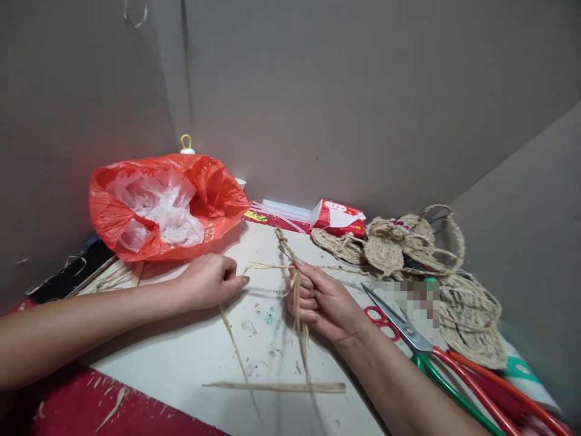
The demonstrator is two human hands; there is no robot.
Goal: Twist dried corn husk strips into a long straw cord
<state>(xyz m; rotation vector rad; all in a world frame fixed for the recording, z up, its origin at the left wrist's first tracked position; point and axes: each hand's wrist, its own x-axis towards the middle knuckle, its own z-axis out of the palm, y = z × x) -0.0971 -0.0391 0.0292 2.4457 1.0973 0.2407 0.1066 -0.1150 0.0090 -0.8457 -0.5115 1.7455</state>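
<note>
My left hand (212, 280) is closed in a pinch on a pale straw strand (263, 266), which stretches across to my right hand. My right hand (320, 298) grips a bundle of straw strands that runs up into a twisted straw cord (284, 240). Loose strand ends (296, 303) hang below the right fingers. Another thin strand (235, 345) trails down beneath my left hand. Flat on the white table (167, 369) lies a single dry straw strip (275, 387).
A red plastic bag (222, 200) with white plastic inside stands at back left. Behind my right hand are a tissue pack (338, 218) and woven straw pieces (384, 251). Large open scissors (411, 333) and red-handled scissors (384, 321) lie beside my right forearm. Grey walls (318, 109) enclose the table.
</note>
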